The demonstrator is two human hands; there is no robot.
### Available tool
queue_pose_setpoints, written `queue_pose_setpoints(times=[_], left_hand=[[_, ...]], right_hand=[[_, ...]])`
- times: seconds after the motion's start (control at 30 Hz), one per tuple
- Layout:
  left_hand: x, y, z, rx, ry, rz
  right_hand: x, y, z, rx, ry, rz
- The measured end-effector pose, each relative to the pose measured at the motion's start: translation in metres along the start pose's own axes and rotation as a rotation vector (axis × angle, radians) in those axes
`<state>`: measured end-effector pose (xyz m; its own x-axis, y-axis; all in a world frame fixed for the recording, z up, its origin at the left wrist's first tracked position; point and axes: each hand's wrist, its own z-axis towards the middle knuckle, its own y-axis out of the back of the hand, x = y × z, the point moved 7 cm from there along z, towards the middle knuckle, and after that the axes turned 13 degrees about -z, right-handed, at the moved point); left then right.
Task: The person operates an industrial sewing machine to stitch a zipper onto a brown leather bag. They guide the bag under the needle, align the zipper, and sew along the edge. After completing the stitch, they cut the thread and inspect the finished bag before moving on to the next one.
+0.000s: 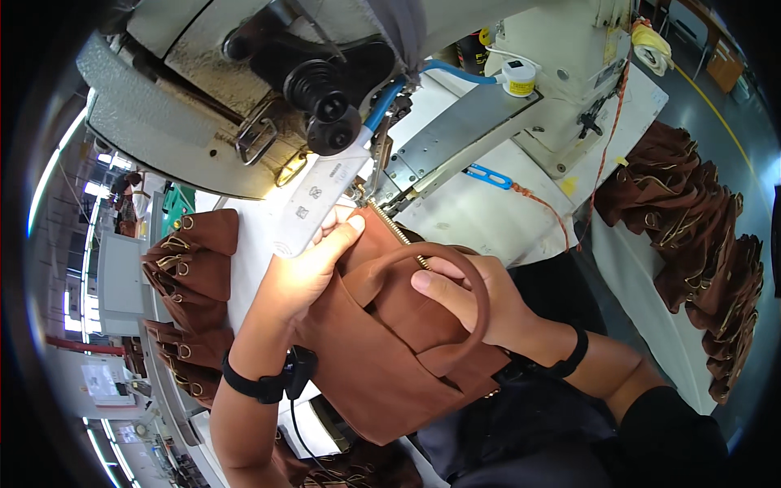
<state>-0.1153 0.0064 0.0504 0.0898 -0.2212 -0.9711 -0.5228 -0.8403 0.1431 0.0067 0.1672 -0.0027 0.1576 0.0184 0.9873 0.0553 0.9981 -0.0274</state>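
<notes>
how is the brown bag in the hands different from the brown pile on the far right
The held bag is single, with the left hand and right hand on it; the right pile has many pieces, untouched by either. The held bag's front looks mostly smooth, while the right pile looks bunched and folded. Both are brown.

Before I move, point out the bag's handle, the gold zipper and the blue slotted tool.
Handle (pixel 484 302): head view, on the right side of its loop.
Gold zipper (pixel 390 225): head view, on its teeth.
Blue slotted tool (pixel 490 176): head view, on the middle of its slotted body.
</notes>
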Motion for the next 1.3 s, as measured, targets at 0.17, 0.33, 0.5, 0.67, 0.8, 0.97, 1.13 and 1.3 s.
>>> queue_pose_setpoints(times=[0.17, 0.33, 0.5, 0.67, 0.8, 0.97, 1.13, 1.3], left_hand=[[0.008, 0.012, 0.004, -0.02, 0.051, -0.098], [-0.004, 0.004, 0.003, -0.052, 0.049, -0.136], [-0.001, 0.013, 0.009, 0.033, 0.064, -0.147], [-0.007, 0.014, 0.013, 0.068, 0.019, -0.109], [-0.01, 0.016, 0.015, 0.083, -0.027, -0.114], [-0.005, 0.03, 0.024, 0.039, 0.013, 0.014], [-0.018, 0.024, 0.036, 0.104, -0.016, -0.161], [-0.014, 0.035, 0.039, 0.142, 0.164, -0.078]], right_hand=[[0.002, 0.0, 0.0, 0.026, -0.135, -0.017], [0.005, 0.003, -0.007, -0.019, -0.252, -0.023], [0.007, 0.006, -0.025, 0.066, -0.221, -0.006], [0.009, 0.003, -0.02, 0.069, -0.172, 0.051], [0.006, 0.003, -0.019, 0.065, -0.144, 0.033], [0.006, 0.001, -0.008, 0.022, -0.14, 0.016], [-0.001, -0.003, 0.007, 0.011, -0.069, 0.017], [0.003, -0.006, 0.01, -0.021, -0.093, -0.023]])
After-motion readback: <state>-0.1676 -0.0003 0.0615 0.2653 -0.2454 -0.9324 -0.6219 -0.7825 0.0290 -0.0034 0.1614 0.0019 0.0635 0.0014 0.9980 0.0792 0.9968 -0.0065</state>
